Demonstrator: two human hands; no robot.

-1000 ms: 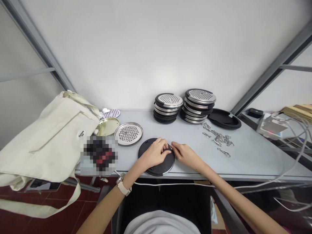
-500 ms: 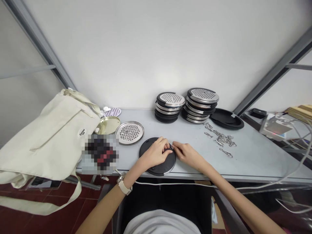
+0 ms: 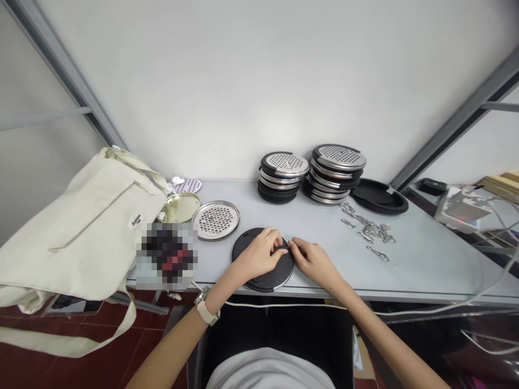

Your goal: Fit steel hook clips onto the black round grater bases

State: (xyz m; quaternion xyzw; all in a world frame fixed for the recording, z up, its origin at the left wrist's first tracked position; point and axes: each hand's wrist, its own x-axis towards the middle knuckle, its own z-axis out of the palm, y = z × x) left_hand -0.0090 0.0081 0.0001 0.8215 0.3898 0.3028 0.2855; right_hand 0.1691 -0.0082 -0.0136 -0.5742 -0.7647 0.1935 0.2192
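A round black disc [image 3: 265, 280] with a thin silver strip on its lower right edge lies flat near the table's front. Across its top rests my left hand [image 3: 261, 253], fingers curled and thumb bent in against the disc near its right rim. At that rim, the thumb and fingers of my right hand [image 3: 311, 259] are pinched on a small shiny metal piece, like a clip, mostly hidden by the fingertips. The fingertips of both hands nearly meet there. Loose metal snap clips [image 3: 378, 253] lie in a pile to the right of my right hand.
Two stacks of perforated metal plates with black rims [image 3: 284, 178] stand by the wall, with a black round tray [image 3: 379, 197] to their right. Leftward lie a grater plate [image 3: 216, 220], a gold lid [image 3: 182, 208] and a cream bag [image 3: 81, 227]. A white cable [image 3: 292, 306] runs along the front edge.
My right hand has turned slightly at the disc's rim, its wrist lower and its forearm swung leftward. The metal piece shows less between the fingertips. My left hand stays in place.
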